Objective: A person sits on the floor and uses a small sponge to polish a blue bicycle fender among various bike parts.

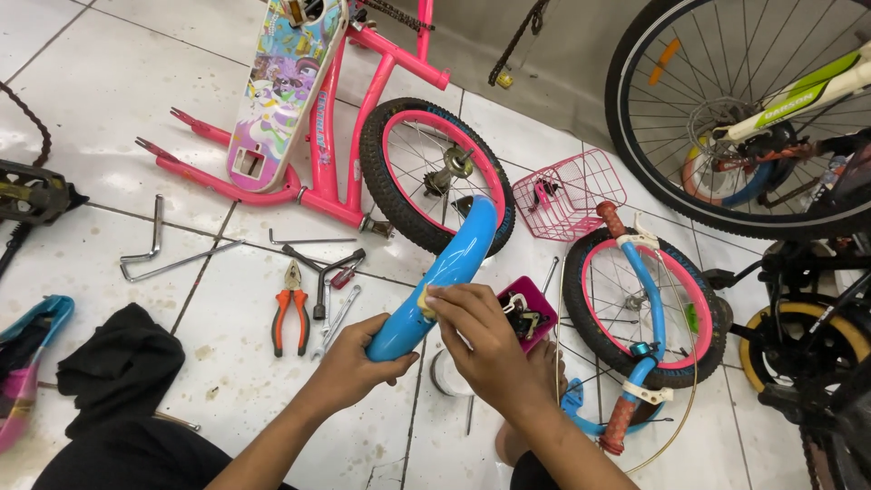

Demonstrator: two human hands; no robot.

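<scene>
— While the left hand (349, 363) grips its lower end, where exactly does that curved, glossy blue plastic bicycle mudguard (449, 272) sit?

— Just below the middle of the view, arching up toward one o'clock over the white tiled floor (109, 91). The left hand is closed around the bottom end; the right hand (481, 340) is pinched on a small yellowish pad (425, 302), which it presses against the mudguard's face just above the left thumb.

— And close around it?

— At three o'clock from the hands, just beside the right wrist, a small magenta plastic tray of metal parts (526, 313). At nine o'clock lie orange-handled pliers (290, 313), with a silver wrench (337, 318) beside them.

— Farther out?

— At twelve o'clock, a small wheel with a black tyre and pink rim (435, 172) lies touching the pink steel child's bicycle frame (327, 127). At two o'clock, a pink wire basket (572, 195). At three o'clock, a second pink-rimmed wheel (635, 304), with blue handlebars with red grips (640, 318) laid across it. At ten o'clock, bent metal hex keys (159, 245); at eight o'clock, a crumpled black cloth (118, 367). A large spoked bicycle wheel (744, 118) fills the one-to-two o'clock corner.
</scene>
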